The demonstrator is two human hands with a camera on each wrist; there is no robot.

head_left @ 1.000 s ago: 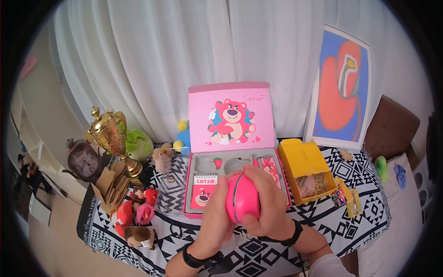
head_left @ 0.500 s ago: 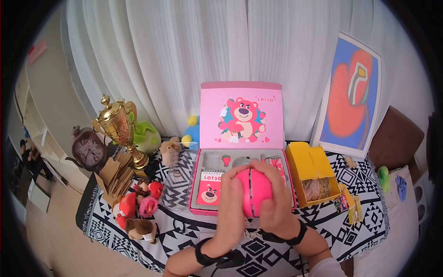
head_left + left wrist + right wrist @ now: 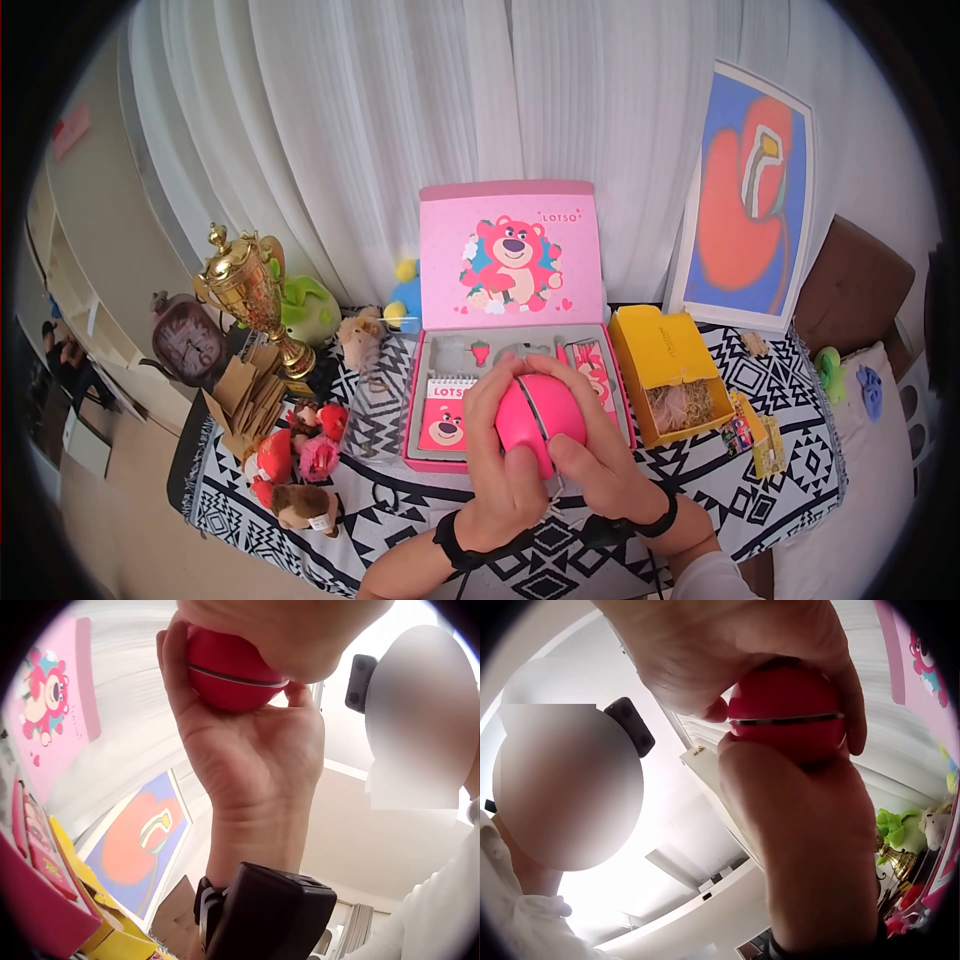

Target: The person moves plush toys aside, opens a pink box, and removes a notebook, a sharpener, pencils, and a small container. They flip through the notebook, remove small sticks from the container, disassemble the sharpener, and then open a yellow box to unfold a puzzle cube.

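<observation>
Both hands hold a glossy pink ball (image 3: pixel 540 418) with a thin seam around it, just above the front edge of an open pink gift box (image 3: pixel 418 400). My left hand (image 3: pixel 503 462) wraps its fingers over the ball's top and left side. My right hand (image 3: pixel 598 468) cups it from below and the right. In the left wrist view the ball (image 3: pixel 225 671) sits between the left hand (image 3: pixel 300 630) above and the right hand (image 3: pixel 247 765) below. The right wrist view shows the ball (image 3: pixel 787 712) gripped by the right hand (image 3: pixel 727 645) and the left hand (image 3: pixel 802 840).
The box lid (image 3: pixel 510 255) with a pink bear stands upright; a bear notebook (image 3: pixel 445 420) lies inside. An open yellow box (image 3: pixel 665 370) sits to the right, with a gold trophy (image 3: pixel 245 295), clock (image 3: pixel 187 340) and plush toys (image 3: pixel 300 470) to the left. A poster (image 3: pixel 745 200) leans on the curtain.
The ball has been turned between the hands, so its seam has moved from the left side to the right. My left fingers now lie over its top.
</observation>
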